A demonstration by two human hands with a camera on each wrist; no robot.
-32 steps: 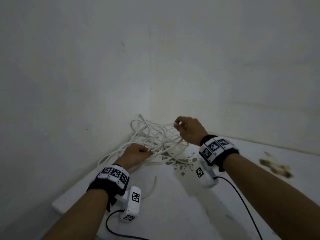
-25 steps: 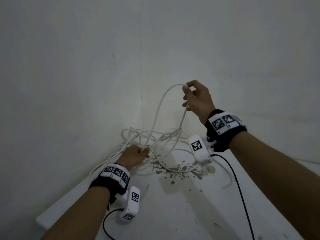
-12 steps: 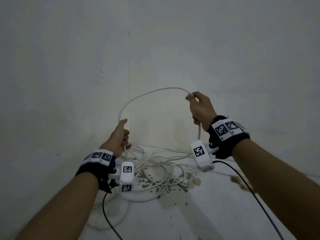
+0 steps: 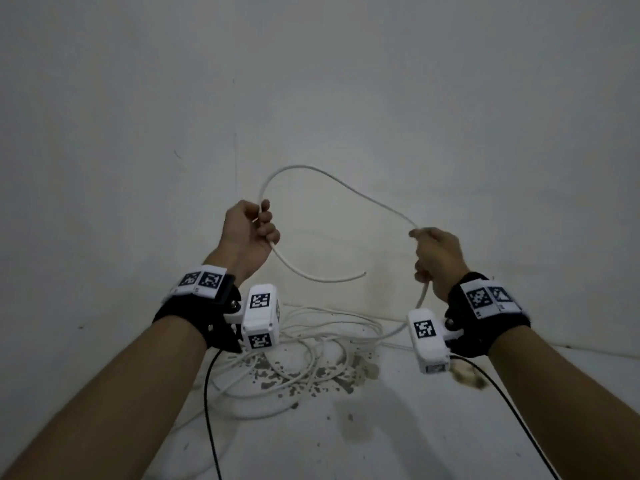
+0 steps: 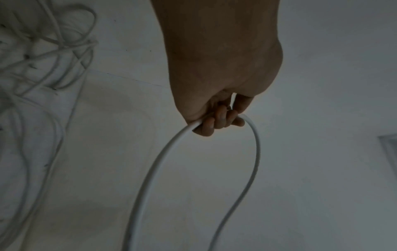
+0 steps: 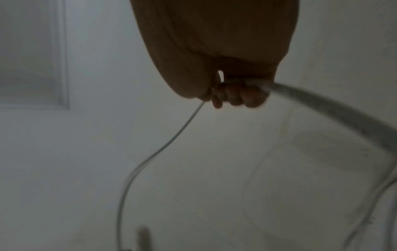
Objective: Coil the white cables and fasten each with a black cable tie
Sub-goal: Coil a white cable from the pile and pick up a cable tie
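In the head view the walls [image 4: 415, 81] fill the whole upper part of the frame, and they meet in a corner line a little left of the middle. Below them, across the lower part, is the white surface [image 4: 398, 438], with grey spots and a brown mark near the lower right.

On this surface, in the lower middle of the frame, lies the pile of cables [image 4: 311, 344], loose and crossing over each other. We judge that it lies in the corner only because nobody has sorted it yet.

From the pile one white cable [image 4: 346, 187] rises to the middle of the frame and makes a wide arch between our two hands. We hold it up and apart, probably to free a length from the pile and to start the first turn of a coil.

Our left hand [image 4: 250, 233], at middle left, has its fingers curled tightly around the cable. The free end [image 4: 363, 273] hangs out below this hand toward the middle of the frame, so the coil would begin here.

Our right hand [image 4: 437, 254], at middle right, also has its fingers closed around the cable, which runs down from it to the pile.

We see no black tie in any view.
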